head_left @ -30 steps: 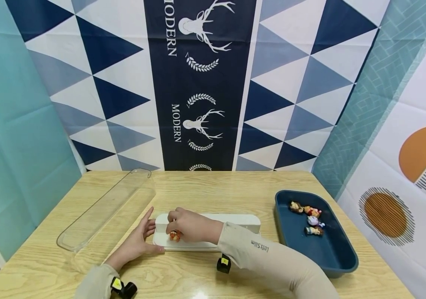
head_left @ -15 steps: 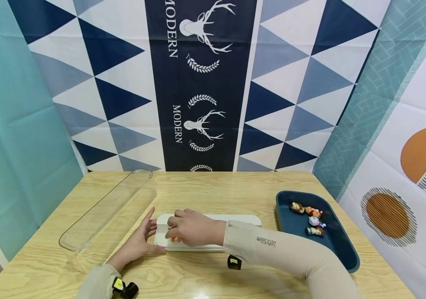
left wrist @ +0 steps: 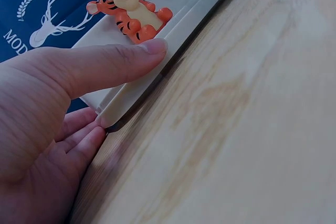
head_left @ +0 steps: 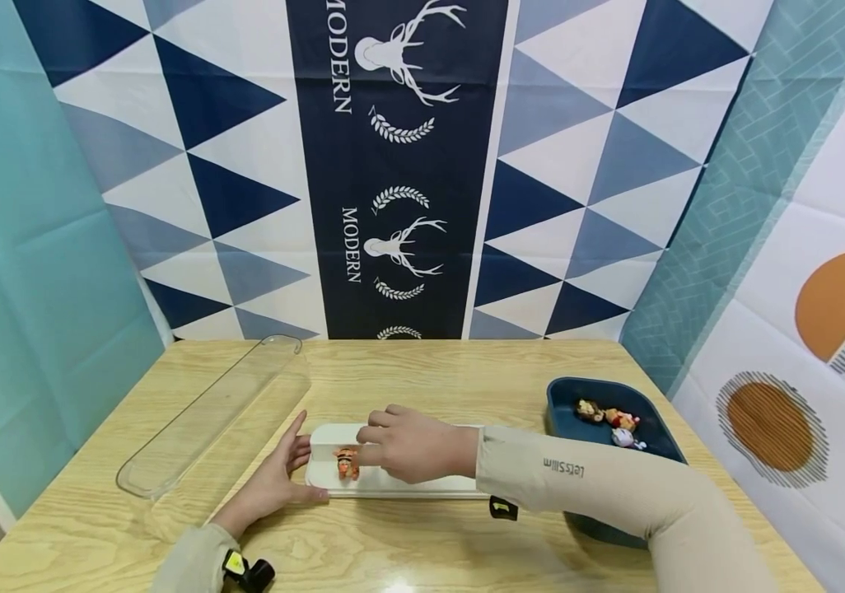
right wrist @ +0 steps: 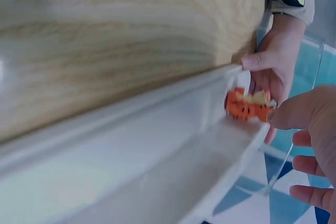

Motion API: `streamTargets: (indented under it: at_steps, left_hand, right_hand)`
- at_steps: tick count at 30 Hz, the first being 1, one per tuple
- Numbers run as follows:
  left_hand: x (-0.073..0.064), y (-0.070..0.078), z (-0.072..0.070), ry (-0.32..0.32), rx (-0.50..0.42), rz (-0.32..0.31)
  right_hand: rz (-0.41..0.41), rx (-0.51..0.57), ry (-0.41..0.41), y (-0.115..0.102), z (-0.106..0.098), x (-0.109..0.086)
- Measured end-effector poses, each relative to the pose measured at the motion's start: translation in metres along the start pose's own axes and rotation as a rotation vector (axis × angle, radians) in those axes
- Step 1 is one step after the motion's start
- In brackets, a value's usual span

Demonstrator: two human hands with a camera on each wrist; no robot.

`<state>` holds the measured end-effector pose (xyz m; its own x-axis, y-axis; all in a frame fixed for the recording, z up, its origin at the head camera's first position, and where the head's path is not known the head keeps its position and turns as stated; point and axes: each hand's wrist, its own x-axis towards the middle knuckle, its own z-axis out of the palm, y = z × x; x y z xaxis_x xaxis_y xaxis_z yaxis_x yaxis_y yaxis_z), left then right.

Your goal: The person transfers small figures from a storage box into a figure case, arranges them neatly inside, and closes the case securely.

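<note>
A small orange tiger figurine with black stripes stands upright on the lower step of a long white stepped stand, near its left end. My left hand holds that end, its thumb along the front edge and its fingertips at the corner in the left wrist view. Just right of the figurine is my right hand, fingers loosely bent and holding nothing. In the right wrist view the thumb overlaps the figurine's head. The right hand and forearm hide much of the stand's middle and right part in the head view.
At left lies a long clear plastic box with thin rims. A dark blue tray on the right holds several small figurines, partly covered by my right sleeve. A patterned curtain hangs behind the table.
My right hand has let go of the tiger figurine and moved right, which uncovers it. The forearm now covers part of the blue tray. My left hand has stayed at the stand's end.
</note>
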<state>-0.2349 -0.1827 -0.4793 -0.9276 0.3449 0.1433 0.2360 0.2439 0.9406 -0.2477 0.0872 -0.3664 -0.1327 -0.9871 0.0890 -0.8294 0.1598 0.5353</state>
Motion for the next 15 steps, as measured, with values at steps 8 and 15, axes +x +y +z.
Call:
streamTargets:
  at_steps: [8, 15]
  left_hand:
    - [0.001, 0.000, 0.002, 0.022, -0.003, -0.017]
    - [0.001, -0.001, 0.000, 0.016, 0.000, 0.001]
  right_hand:
    - [0.015, -0.087, 0.035, 0.022, 0.001, -0.030]
    - [0.069, -0.056, 0.055, 0.038, 0.001, -0.058]
